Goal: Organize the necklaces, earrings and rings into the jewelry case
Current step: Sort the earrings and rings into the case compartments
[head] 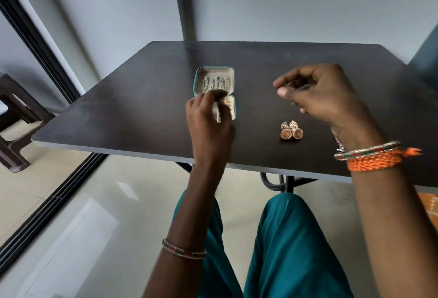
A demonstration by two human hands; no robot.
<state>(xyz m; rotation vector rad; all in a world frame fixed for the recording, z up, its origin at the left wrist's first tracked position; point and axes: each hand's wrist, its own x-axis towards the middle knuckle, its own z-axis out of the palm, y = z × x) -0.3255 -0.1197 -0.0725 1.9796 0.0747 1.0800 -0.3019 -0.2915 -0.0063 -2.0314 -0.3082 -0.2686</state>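
Hands curled above jewelry case

— Where are you sitting?

— In a room of a home, I think, though the wide lens bends the edges and I can't be certain. I sit at a dark square table on thin metal legs, my knees in teal trousers under its near edge.

— What makes it look domestic?

— The floor is glossy cream tile that mirrors daylight. On my left a black-framed sliding door track runs along it, and past that stands a dark brown plastic stool. The wall ahead is plain pale grey. An open teal jewelry case lies on the table, a personal thing.
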